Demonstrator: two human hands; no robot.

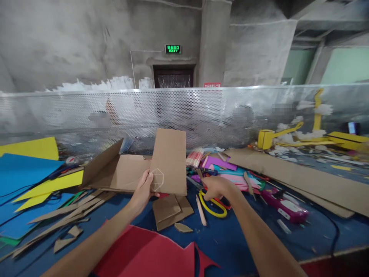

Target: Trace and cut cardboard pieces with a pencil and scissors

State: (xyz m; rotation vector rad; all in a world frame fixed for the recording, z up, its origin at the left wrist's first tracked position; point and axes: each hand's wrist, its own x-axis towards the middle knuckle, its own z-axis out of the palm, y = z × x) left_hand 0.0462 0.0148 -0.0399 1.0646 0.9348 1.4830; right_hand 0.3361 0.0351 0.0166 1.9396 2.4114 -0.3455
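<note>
My left hand grips a rectangular piece of cardboard by its lower left edge, thumb on the front face. The piece stands nearly upright, with a pale hexagon outline drawn near its lower left corner. My right hand is over the yellow-handled scissors, its fingers bent downward and partly hidden. Whether they touch the scissors or hold something small, I cannot make out. Below the held piece lies a folded cardboard scrap, and a pale stick is beside the scissors.
Red sheet lies nearest me; blue and yellow sheets are left. An open cardboard form, cardboard strips, a long cardboard panel and a magenta plastic device surround my hands. A perforated metal screen stands behind.
</note>
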